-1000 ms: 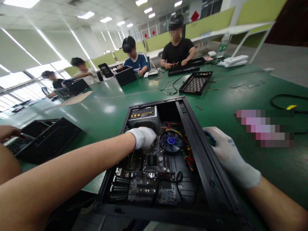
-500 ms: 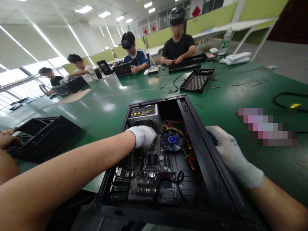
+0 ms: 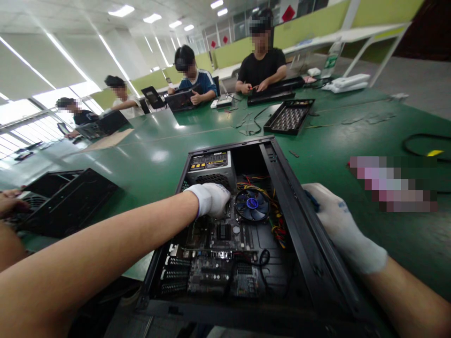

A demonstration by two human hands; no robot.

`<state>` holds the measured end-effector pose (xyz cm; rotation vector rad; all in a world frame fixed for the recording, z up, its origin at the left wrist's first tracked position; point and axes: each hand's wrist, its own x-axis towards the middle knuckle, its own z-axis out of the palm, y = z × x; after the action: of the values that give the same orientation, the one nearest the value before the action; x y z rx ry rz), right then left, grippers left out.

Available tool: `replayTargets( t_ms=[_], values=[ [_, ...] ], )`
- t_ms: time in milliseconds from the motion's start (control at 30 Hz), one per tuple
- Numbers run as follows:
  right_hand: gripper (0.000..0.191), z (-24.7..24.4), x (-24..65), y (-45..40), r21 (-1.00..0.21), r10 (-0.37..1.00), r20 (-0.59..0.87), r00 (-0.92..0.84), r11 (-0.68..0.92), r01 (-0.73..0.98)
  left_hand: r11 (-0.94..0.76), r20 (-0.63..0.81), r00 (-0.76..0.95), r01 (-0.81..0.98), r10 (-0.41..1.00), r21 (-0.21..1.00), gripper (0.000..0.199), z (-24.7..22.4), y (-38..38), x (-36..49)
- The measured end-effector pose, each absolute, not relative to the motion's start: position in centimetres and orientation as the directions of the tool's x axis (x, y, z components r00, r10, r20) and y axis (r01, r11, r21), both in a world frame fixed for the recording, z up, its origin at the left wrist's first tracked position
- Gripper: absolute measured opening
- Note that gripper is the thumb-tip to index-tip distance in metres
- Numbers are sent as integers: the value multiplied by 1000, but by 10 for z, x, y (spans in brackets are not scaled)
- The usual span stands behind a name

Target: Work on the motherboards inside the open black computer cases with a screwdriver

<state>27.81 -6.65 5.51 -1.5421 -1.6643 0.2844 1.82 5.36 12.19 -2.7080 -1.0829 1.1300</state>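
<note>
An open black computer case [image 3: 313, 253] lies in front of me, tilted toward me. My left hand [image 3: 215, 199], in a white glove, reaches inside, between the power supply [image 3: 211, 170] and the motherboard [image 3: 221, 234], left of a black fan with a blue hub [image 3: 252, 204]. Its fingers are curled and turned away, so what they touch is hidden. Against the outer right side of the case is my gloved right hand [image 3: 333, 209], fingers bent around something dark blue, only partly visible. Coloured cables [image 3: 278, 227] run along the right inside.
Another case [image 3: 70, 202] stands at the left, with a person's hands [image 3: 12, 204] at it. Several people work across the green table [image 3: 155, 150]. Farther back are a black tray [image 3: 289, 117], loose cables and a bottle [image 3: 331, 61]. A blurred pink item [image 3: 391, 183] lies right.
Both my hands stay almost where they were. Across the table, one person's head has leaned slightly left, and another at the far left has shifted an arm.
</note>
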Motion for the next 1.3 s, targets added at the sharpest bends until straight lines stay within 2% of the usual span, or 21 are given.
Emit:
replayTargets(
  t_ms=[467, 700, 900, 967, 1033, 1133, 1300],
  values=[
    [38, 55, 275, -67, -691, 927, 359, 104, 190, 697, -784, -641, 508, 566, 575, -255, 50, 117, 55, 22],
    [40, 56, 275, -69, -712, 940, 321, 112, 162, 683, -763, -674, 471, 608, 568, -219, 71, 120, 55, 22],
    [54, 61, 280, -71, -787, 971, 217, 103, 111, 607, -718, -631, 462, 658, 624, -229, 91, 132, 46, 17],
    [57, 63, 283, -74, -842, 982, 180, 54, 126, 525, -712, -578, 508, 674, 638, -194, 82, 141, 40, 13],
    [61, 64, 285, -77, -883, 983, 184, -5, 167, 439, -724, -504, 585, 678, 636, -126, 62, 151, 31, 9],
    [66, 62, 285, -80, -911, 977, 203, -60, 211, 355, -745, -321, 703, 667, 635, -14, 38, 171, 12, -2],
    [67, 52, 285, -79, -928, 980, 196, 44, 171, 330, -785, -10, 790, 610, 613, 109, 24, 209, -43, -36]
  ],
)
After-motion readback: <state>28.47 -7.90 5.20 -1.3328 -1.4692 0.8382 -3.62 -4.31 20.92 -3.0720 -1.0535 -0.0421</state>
